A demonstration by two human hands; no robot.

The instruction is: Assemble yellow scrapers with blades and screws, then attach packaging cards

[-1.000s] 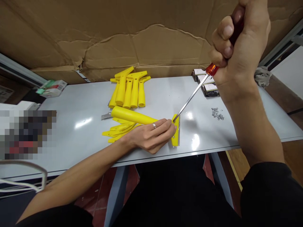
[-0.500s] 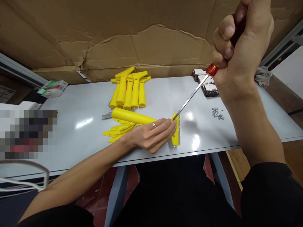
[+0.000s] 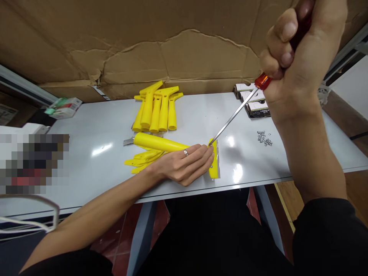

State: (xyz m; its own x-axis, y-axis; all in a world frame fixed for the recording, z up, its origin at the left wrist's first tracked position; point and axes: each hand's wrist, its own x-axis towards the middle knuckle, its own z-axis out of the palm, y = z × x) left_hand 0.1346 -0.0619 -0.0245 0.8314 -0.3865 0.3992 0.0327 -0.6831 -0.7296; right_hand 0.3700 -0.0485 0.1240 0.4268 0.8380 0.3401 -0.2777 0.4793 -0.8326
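Two-handed, gripping a red-handled screwdriver point(image 3: 261, 82) in curled fingers of the right hand point(image 3: 306, 67), slanted down-left onto a yellow scraper point(image 3: 161, 142) clasped under the left hand's closed fingers point(image 3: 197, 155) by the front edge of the white table point(image 3: 94, 168), long axis running left to right, butt leftward, blade point(image 3: 218, 170) rightward, before loose yellow handles point(image 3: 156, 111).

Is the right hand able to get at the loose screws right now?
Probably not immediately: the right hand is wrapped around the screwdriver, though nothing covers the screws on the tabletop.
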